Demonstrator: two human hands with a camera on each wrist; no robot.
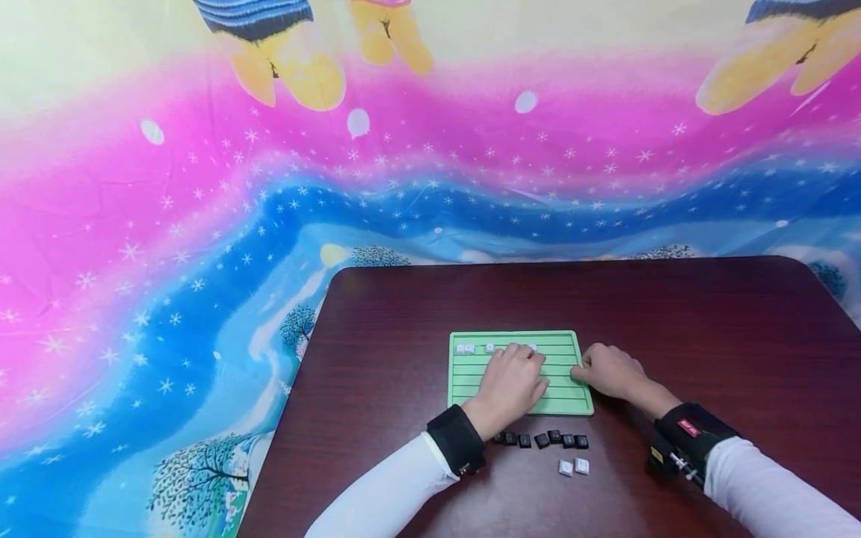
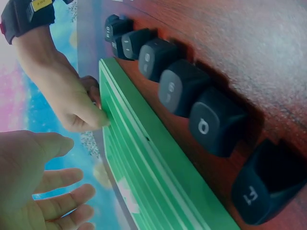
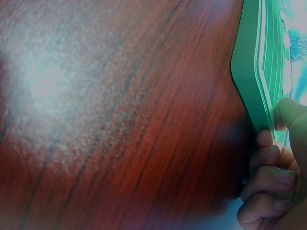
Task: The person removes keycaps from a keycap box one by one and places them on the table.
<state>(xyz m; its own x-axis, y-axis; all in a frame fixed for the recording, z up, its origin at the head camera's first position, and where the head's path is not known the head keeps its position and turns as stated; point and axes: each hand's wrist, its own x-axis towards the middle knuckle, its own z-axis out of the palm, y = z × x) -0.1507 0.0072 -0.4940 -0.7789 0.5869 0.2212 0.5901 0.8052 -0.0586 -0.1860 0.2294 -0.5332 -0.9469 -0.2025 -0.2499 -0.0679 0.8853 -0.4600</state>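
Note:
A light green ridged tray [image 1: 464, 381] lies on the table, with several white keycaps [image 1: 489, 348] along its far row. My left hand [image 1: 507, 385] reaches over the tray from the front, its fingertips at that far row and partly covering it. In the left wrist view the fingers of the left hand [image 2: 57, 191] are extended and apart, with nothing seen between them. My right hand [image 1: 612, 370] grips the tray's right edge. Seen from the right wrist, its thumb [image 3: 290, 112] lies on the rim and the other fingers curl against the outer side.
Several black keycaps [image 1: 525, 441] stand in a loose row on the dark wood table [image 1: 377, 359], just in front of the tray. Nearer to me are two white keycaps [image 1: 574, 467]. A colourful printed cloth [image 1: 471, 149] hangs behind the table.

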